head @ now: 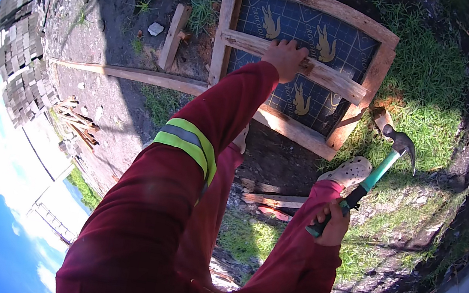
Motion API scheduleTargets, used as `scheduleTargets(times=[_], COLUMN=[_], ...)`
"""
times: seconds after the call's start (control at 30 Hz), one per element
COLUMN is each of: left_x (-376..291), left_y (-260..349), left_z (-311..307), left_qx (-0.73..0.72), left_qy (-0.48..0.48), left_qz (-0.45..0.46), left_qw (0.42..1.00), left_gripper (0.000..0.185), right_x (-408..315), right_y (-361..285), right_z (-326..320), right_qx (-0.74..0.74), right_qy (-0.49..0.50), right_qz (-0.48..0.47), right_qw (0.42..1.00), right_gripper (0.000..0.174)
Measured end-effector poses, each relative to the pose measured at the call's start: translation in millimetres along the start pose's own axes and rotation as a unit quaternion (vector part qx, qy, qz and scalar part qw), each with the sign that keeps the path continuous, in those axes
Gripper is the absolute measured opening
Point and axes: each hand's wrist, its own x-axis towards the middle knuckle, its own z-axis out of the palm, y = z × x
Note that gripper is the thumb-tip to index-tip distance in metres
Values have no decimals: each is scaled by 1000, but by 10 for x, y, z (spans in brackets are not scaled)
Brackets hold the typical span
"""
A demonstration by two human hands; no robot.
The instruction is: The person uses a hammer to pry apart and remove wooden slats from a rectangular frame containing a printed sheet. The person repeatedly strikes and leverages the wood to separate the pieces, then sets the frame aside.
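My left hand (285, 59) grips a wooden crossbar (339, 81), its fingers curled over the far edge. That bar spans a rectangular timber frame (289, 129) lying on the ground. Backing the frame is a dark blue panel (255, 8), printed with a grid, yellow crocodile figures and writing. In my right hand (334, 225) is a claw hammer (378, 170), held by the lower end of its green and black handle. The hammer's metal head is apart from the frame, above the grass to its right.
A long batten (136, 76) extends left from the frame. Short wood offcuts (174, 37) and a pale stone (155, 28) lie nearby. Between my feet, in perforated clogs (351, 171), are wood strips (274, 201). Stacked blocks (20, 55) and a stick pile (77, 120) stand left.
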Motion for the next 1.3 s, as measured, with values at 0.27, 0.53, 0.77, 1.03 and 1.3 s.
scheduleTargets(times=[0.27,0.53,0.77,1.03,1.3], left_x=[-58,134,173,154,94], left_y=[-24,-59,-107,4,45], left_z=[9,110,167,112,124], left_qx=[18,29,41,32,-28], left_qy=[-23,-23,-4,-22,29], left_qz=[4,6,14,-18,-35], left_qw=[1000,999,999,999,999], left_gripper=[50,37,34,31,39], right_x=[-11,74,205,263,552], right_y=[53,115,279,107,-773], right_z=[31,244,316,141,1137], right_qx=[-2,22,-63,-304,-603], right_qy=[-13,27,-6,40,-89], right_qz=[10,13,-35,-100,-321], right_qw=[1000,999,997,946,725], right_gripper=[12,13,13,20,20])
